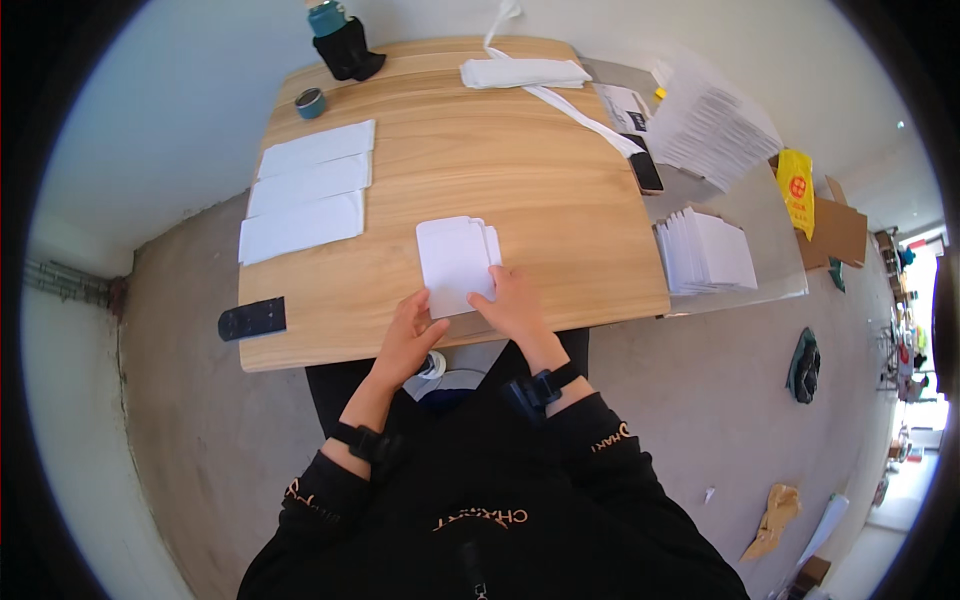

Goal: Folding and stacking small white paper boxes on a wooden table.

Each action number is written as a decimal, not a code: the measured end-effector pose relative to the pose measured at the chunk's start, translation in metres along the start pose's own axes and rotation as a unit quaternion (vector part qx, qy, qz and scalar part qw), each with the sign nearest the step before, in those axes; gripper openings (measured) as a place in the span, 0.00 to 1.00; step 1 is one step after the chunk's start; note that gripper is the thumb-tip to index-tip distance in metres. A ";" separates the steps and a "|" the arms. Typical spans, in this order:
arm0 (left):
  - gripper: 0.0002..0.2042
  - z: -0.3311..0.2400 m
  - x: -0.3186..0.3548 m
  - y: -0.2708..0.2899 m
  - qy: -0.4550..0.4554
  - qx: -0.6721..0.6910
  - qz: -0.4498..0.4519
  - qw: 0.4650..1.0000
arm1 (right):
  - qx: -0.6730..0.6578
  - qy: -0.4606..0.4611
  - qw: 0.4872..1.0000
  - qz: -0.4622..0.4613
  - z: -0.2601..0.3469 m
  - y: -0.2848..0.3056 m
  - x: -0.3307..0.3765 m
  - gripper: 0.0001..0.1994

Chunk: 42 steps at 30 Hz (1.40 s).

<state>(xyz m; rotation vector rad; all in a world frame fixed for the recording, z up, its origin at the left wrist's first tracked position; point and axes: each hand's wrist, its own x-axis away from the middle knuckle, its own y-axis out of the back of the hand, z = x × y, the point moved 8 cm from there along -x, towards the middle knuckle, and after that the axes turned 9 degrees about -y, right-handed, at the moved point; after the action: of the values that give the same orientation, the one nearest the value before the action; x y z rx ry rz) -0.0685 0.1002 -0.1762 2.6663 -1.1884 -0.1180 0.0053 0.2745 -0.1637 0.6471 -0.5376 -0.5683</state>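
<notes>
A small stack of white paper cards (pixel 455 258) lies near the front middle of the wooden table (pixel 560 200). My left hand (pixel 410 335) rests at the stack's lower left corner, fingers touching its near edge. My right hand (pixel 513 305) lies on the stack's lower right corner, fingers pressing flat on the paper. Neither hand has lifted the stack off the table.
Three white paper strips (pixel 308 190) lie at the table's left, a black flat bar (pixel 252 318) below them. At the back are a tape roll (pixel 310 102), a black cloth with a teal bottle (pixel 345 45), folded white fabric (pixel 525 72) and a phone (pixel 645 170). White sheet stacks (pixel 705 250) sit to the right.
</notes>
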 end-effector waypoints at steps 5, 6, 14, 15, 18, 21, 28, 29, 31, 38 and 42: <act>0.29 -0.003 0.003 0.000 0.056 0.145 -0.030 0.987 | -0.043 -0.036 0.998 -0.011 -0.010 -0.013 -0.012 0.31; 0.29 -0.001 0.004 0.003 0.056 0.148 -0.036 0.987 | -0.039 -0.033 0.999 -0.008 -0.009 -0.016 -0.011 0.31; 0.27 -0.048 0.002 0.021 -0.134 -0.064 -0.063 0.987 | -0.191 -0.110 0.975 -0.010 -0.011 -0.013 -0.005 0.28; 0.27 -0.048 0.002 0.019 -0.134 -0.063 -0.067 0.987 | -0.189 -0.107 0.976 -0.009 -0.010 -0.014 -0.005 0.28; 0.27 -0.042 -0.001 0.007 -0.073 0.151 -0.088 0.982 | -0.278 -0.139 0.950 0.011 -0.023 -0.019 -0.008 0.27; 0.30 -0.048 0.002 0.002 -0.076 0.126 -0.087 0.985 | -0.327 -0.168 0.927 0.073 -0.022 -0.032 -0.004 0.27; 0.23 -0.049 0.009 0.024 -0.067 0.061 -0.142 0.986 | -0.412 -0.106 0.905 0.001 0.022 -0.021 0.025 0.28; 0.21 -0.070 0.010 0.025 -0.101 0.010 -0.131 0.986 | -0.470 -0.052 0.881 0.012 0.044 -0.010 0.031 0.31; 0.19 -0.099 0.012 0.025 -0.137 -0.043 -0.117 0.983 | -0.457 -0.030 0.889 0.016 0.058 0.001 0.030 0.33; 0.17 -0.149 0.026 0.033 -0.272 -0.113 -0.157 0.943 | -0.569 0.000 0.818 0.086 0.086 0.014 0.046 0.32; 0.14 -0.144 0.028 0.041 -0.263 -0.127 -0.178 0.940 | -0.562 0.011 0.825 0.062 0.087 0.016 0.047 0.32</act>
<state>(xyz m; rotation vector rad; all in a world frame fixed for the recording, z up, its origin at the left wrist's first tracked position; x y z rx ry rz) -0.0563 0.0773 -0.0262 2.6520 -0.7152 -1.0224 -0.0100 0.2201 -0.0805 -0.5115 -0.1416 -0.6401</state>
